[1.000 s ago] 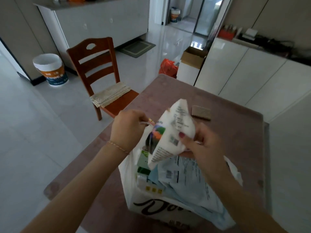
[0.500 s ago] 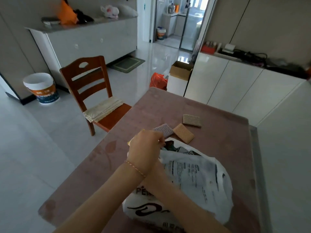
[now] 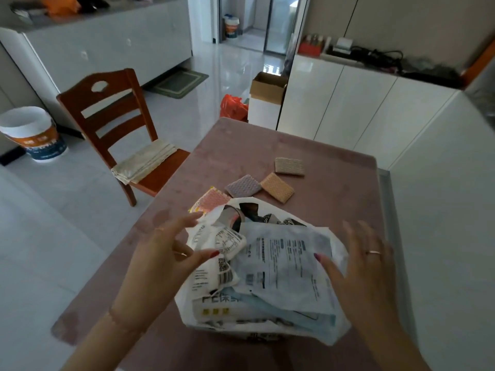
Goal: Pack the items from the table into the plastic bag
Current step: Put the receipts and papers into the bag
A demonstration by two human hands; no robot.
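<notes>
White plastic bag (image 3: 263, 321) full of printed packets, standing near table's (image 3: 241, 145) front edge, mouth gaping. Left hand (image 3: 163, 253) at bag's left rim, fingers spread, gripping nothing; thumb possibly brushing packet, hard to tell. Right hand (image 3: 367, 266) at bag's right side, fingers splayed, empty. Beyond bag, mid-table: pink sponge (image 3: 211, 202) touching bag's far rim, purple sponge (image 3: 243, 186), orange sponge (image 3: 277, 187) just beside it, beige sponge (image 3: 289, 166) nearer far edge.

Both spread hands, left hand (image 3: 171, 247) and right hand (image 3: 367, 261), flank the stuffed plastic bag (image 3: 267, 279)
</notes>
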